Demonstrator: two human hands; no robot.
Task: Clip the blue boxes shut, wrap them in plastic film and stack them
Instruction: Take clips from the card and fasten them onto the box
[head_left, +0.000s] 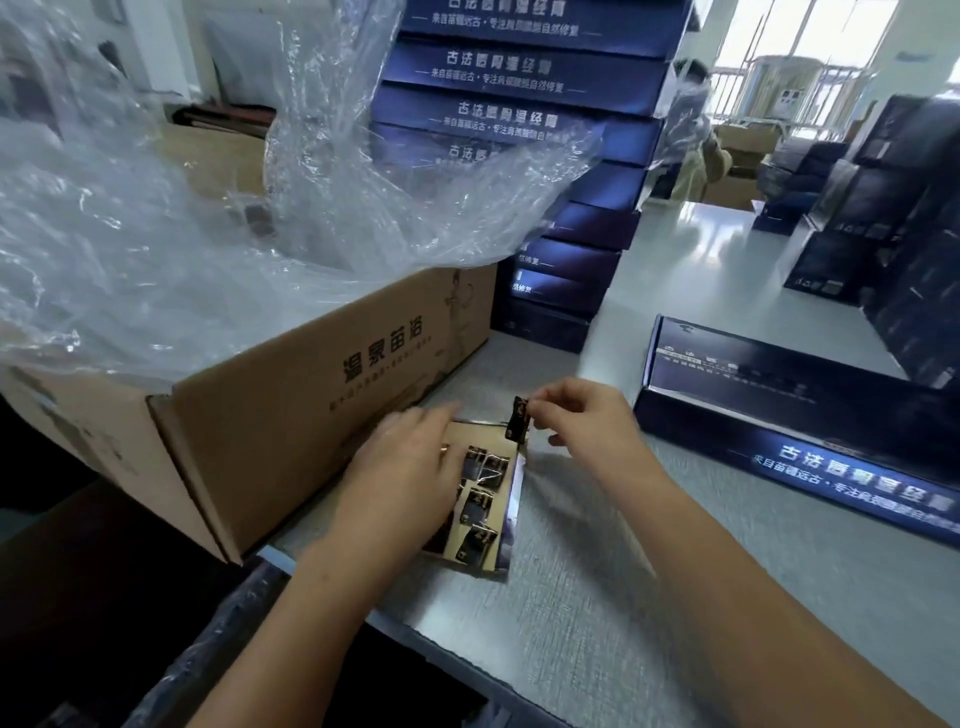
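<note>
- On the bench (597, 597), from 9 to 12 o'clock, we see the plastic film (156, 208), a big, clear, crinkled sheet billowing over a brown cardboard carton (311, 415). We judge the film to be almost weightless, limp and clingy, best taken by an edge with both hands.
- At 12 o'clock stands the stack of blue boxes (545, 104), flat cartons of glossy card with white lettering.
- At 3 o'clock lies a single blue box (779, 415), long, shallow and sharp-cornered, flat on the bench and well apart from our hands. We expect it to be light but stiff, with a slippery gloss. We would grip it by its long side walls and clip it at the lid's edge.
- At 6 o'clock, just beside the carton, sits a small open card tray (514, 499) holding several spare clips (480, 501), black with wire handles.
- Our left hand (410, 467) lies over the tray's left side with its fingers fairly straight, gripping nothing that we can see.
- Our right hand (587, 415) pinches one binder clip (519, 423) between thumb and fingertips, upright just above the tray's far corner. It looks small, hard and springy. We would squeeze its handles to open it, and we judge that it could snap back or dent the card.
</note>
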